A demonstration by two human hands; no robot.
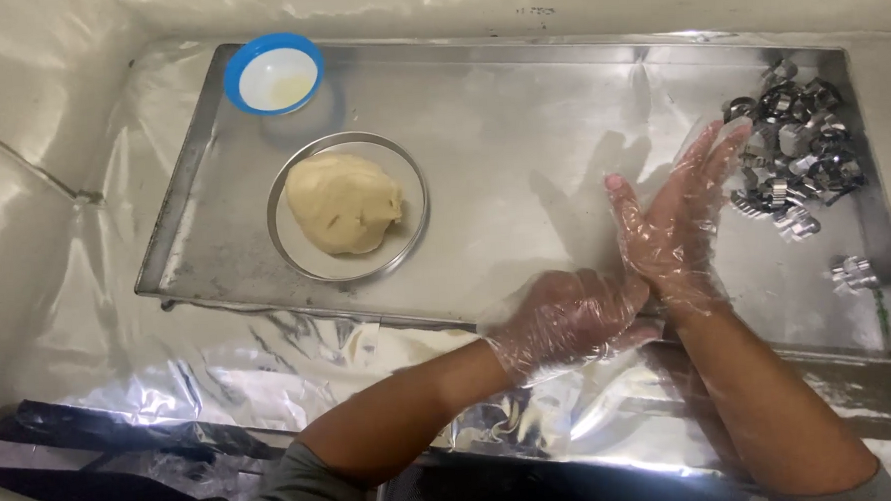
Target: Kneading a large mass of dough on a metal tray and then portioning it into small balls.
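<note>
While both wear thin clear gloves, the left hand (569, 320) curls against the heel of the right hand (679, 215), whose fingers stretch flat and open, gripping nothing. Beyond them on the steel tray (519, 107), pale dough (343, 202) fills a metal ring (348, 207); metal cutters (797, 150) lie right, a blue-rimmed bowl (275, 76) far left.

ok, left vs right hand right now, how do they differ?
The left hand is curled, low near the tray's front edge; the right hand is flat, fingers stretched up toward the metal cutters. The left grips at the right's wrist. Both wear clear plastic gloves.
</note>
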